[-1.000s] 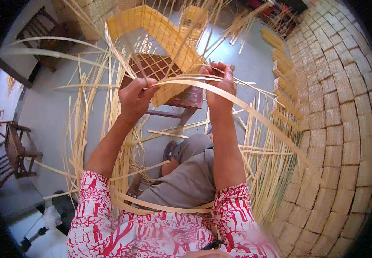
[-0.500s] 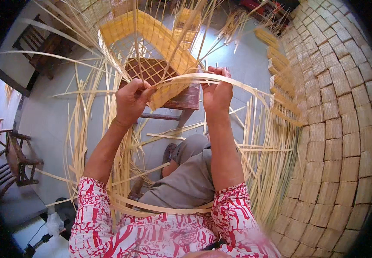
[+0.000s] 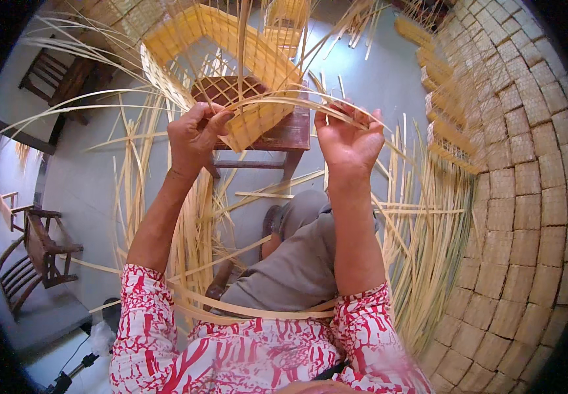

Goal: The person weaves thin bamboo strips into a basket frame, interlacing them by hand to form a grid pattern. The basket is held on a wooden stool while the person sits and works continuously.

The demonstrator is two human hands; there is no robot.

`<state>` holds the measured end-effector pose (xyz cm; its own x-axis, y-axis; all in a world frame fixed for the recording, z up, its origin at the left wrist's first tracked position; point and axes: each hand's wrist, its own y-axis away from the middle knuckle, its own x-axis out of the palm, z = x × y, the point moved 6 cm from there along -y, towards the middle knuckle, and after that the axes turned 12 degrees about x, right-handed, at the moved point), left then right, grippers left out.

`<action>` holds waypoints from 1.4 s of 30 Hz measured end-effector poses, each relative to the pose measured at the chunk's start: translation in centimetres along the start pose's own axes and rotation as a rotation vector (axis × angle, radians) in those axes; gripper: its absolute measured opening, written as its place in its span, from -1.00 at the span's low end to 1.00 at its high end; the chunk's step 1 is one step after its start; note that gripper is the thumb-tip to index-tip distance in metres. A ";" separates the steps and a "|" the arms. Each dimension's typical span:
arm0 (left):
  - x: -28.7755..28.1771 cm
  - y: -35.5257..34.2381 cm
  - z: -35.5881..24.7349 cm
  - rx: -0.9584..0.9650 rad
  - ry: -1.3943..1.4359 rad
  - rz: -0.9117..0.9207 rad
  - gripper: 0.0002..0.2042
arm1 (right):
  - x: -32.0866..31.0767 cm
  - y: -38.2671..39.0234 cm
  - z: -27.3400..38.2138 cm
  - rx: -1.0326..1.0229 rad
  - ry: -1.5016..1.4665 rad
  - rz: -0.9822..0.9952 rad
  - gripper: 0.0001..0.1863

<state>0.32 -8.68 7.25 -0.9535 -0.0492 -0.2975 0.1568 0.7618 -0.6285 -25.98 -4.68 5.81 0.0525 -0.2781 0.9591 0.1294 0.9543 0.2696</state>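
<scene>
A half-woven yellow bamboo basket [image 3: 272,108] is tilted on a dark red wooden stool [image 3: 292,134] in front of me, with long loose strips fanning out of its far and left sides. My left hand [image 3: 195,136] is closed at the basket's near left corner, pinching thin bamboo strips [image 3: 277,100] between thumb and fingers. From there the strips arch to the right. My right hand [image 3: 349,146] has its palm turned up and its fingers curled around their right part. What lies under the fingertips of my left hand is hidden.
Loose bamboo strips [image 3: 422,249] cover the floor to both sides of my legs. Stacked woven pieces [image 3: 520,210] line the right side, with yellow baskets [image 3: 451,141] before them. Dark wooden chairs [image 3: 24,262] stand at left. A pale strip [image 3: 258,314] curves across my waist.
My right hand has moved outward to the right along the strips, its palm turning more upward. My left hand keeps its pinch at the basket corner. The whole view has shifted slightly.
</scene>
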 end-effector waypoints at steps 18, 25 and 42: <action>-2.5 0.6 4.9 -0.368 0.124 0.619 -0.83 | -5.1 0.2 -0.2 -0.075 1.172 0.034 -0.65; -4.9 2.1 7.0 -0.221 0.143 0.545 -0.76 | -7.8 -3.3 -3.9 0.002 1.054 -0.047 -0.67; -6.7 7.4 3.3 0.191 -0.338 -0.160 -0.19 | -10.0 -5.3 -5.8 0.086 0.790 0.010 -0.86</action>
<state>8.77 -4.85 2.22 -0.8363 -0.3911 -0.3842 0.0885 0.5954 -0.7986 -21.48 -7.61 -5.76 0.7446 -0.2341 0.6251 0.0495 0.9533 0.2981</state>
